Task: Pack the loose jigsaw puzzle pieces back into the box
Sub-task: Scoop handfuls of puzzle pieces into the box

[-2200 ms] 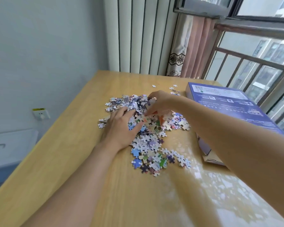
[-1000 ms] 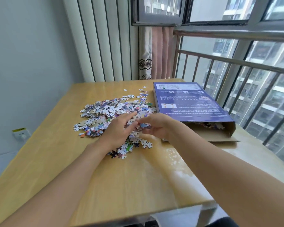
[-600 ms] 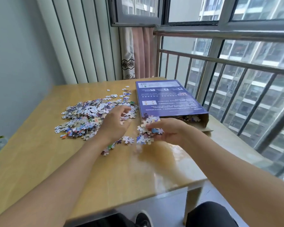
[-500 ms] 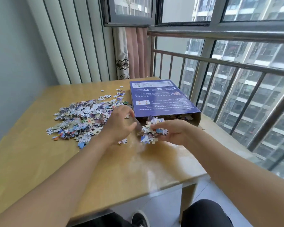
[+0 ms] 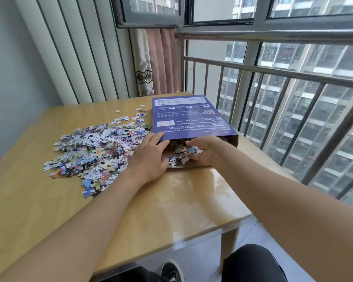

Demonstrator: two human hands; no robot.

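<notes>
A purple puzzle box (image 5: 183, 117) lies flat at the table's far right, its open end facing me. My right hand (image 5: 206, 150) sits at that open mouth, fingers curled round a handful of puzzle pieces (image 5: 184, 154) spilling onto the box's brown flap. My left hand (image 5: 151, 155) rests at the box's left front corner, fingers reaching up to the purple top edge, beside the pieces. A wide pile of loose puzzle pieces (image 5: 94, 147) covers the table to the left of the box.
The wooden table (image 5: 49, 204) ends close to my body, and its right edge runs beside a metal railing (image 5: 273, 88) and window. A few stray pieces (image 5: 128, 118) lie behind the pile. A pink curtain (image 5: 159, 62) hangs at the back.
My right hand carried a handful of pieces from the pile to the box's open mouth. My left hand followed to the box's left front corner. The camera turned right.
</notes>
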